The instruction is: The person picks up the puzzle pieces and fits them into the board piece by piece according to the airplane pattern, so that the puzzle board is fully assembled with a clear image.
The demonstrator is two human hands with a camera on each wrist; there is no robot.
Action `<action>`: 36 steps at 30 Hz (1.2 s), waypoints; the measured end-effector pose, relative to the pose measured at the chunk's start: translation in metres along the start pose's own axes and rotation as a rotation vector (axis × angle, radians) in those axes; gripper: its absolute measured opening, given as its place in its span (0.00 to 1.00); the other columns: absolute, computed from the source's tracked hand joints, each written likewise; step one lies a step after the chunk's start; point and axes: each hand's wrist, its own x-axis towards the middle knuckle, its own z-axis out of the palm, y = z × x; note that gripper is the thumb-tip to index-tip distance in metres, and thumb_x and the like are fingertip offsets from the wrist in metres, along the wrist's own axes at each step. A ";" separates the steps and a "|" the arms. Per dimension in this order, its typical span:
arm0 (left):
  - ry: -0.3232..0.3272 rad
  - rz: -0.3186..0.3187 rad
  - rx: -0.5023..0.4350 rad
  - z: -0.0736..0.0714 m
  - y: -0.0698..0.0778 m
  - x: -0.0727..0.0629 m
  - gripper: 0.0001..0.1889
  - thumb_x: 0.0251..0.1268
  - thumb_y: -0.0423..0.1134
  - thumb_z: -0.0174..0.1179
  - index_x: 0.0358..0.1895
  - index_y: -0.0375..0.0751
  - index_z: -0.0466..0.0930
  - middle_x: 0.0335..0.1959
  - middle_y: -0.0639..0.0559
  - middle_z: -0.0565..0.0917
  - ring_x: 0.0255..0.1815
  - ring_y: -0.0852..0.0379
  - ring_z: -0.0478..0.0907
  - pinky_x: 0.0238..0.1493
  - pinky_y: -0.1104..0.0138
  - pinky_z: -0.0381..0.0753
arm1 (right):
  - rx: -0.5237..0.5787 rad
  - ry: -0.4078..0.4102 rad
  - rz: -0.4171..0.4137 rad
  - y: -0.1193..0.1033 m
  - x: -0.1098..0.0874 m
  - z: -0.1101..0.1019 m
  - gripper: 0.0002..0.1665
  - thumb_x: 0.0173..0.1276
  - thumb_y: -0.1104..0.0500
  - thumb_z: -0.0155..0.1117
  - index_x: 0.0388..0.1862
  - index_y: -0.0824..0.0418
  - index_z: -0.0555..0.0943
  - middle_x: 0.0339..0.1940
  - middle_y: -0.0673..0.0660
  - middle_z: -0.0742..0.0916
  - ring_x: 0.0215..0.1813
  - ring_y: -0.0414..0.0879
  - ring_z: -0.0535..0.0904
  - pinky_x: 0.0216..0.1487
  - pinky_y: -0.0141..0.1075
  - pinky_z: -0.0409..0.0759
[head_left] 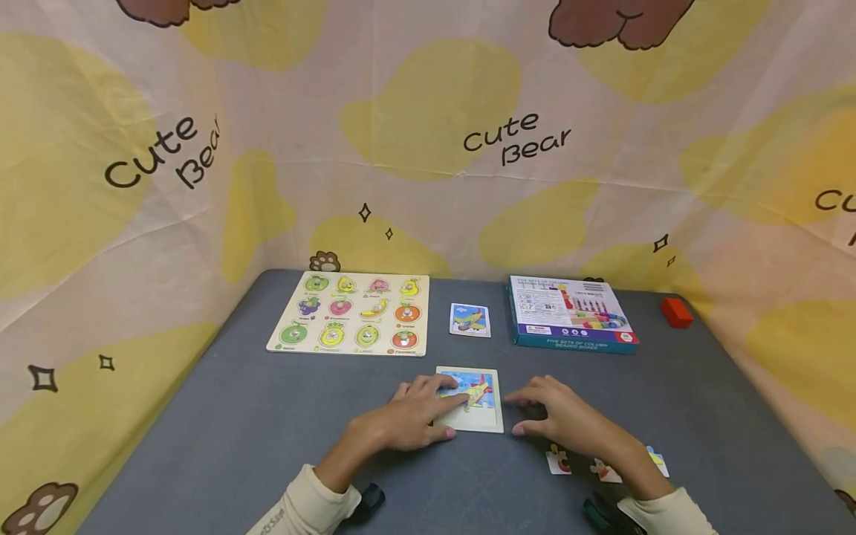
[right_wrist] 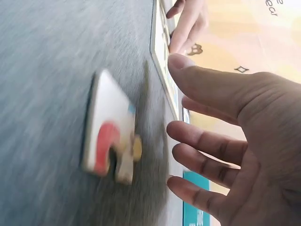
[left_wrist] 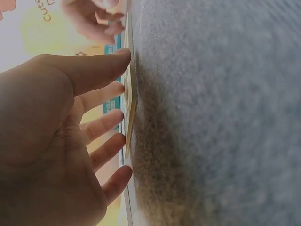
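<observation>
Left hand (head_left: 414, 417): fingers spread, nothing pinched, laid over the left side of the puzzle tray (head_left: 480, 421). Wrist view is edge-on, so can't tell if the fingertips bear on the pieces or just hover. Right hand (head_left: 565, 417): fingers and thumb apart, nothing between them, just off the tray's right edge. Tray sits flat on the counter (head_left: 267, 431), between both hands.

Risks, my read: a sideways drag by the left fingers could shift fitted pieces, since the near strip looks bare and gives them nothing to butt against. Near piece (head_left: 559, 462) and middle piece (head_left: 605, 472) lie left of the right forearm, far piece (head_left: 658, 461) right of it; a low pullback could sweep them.

Containers: tray holds a partial plane picture (head_left: 487, 388); bare strip runs right from the left thumb. Box (head_left: 571, 312), beyond right hand: closed, contents hidden. Fruit board (head_left: 351, 312), beyond left hand: twelve fruits showing. Plane card (head_left: 469, 320) lies beyond the tray; red block (head_left: 677, 313) past the right hand, right of the box.
</observation>
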 end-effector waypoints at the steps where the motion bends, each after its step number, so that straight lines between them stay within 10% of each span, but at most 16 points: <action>1: 0.005 0.005 -0.013 0.000 -0.001 0.000 0.30 0.80 0.51 0.60 0.81 0.57 0.68 0.80 0.51 0.65 0.78 0.45 0.61 0.68 0.46 0.63 | 0.001 0.001 0.000 0.002 -0.004 -0.001 0.27 0.69 0.42 0.76 0.62 0.52 0.88 0.47 0.43 0.83 0.51 0.44 0.74 0.52 0.43 0.75; 36: 0.078 0.005 -0.185 -0.011 -0.021 -0.001 0.30 0.63 0.42 0.77 0.69 0.44 0.83 0.67 0.50 0.76 0.67 0.49 0.70 0.63 0.48 0.67 | -0.049 0.028 -0.027 0.034 -0.076 -0.002 0.15 0.62 0.38 0.79 0.46 0.39 0.90 0.43 0.34 0.79 0.50 0.34 0.71 0.50 0.37 0.75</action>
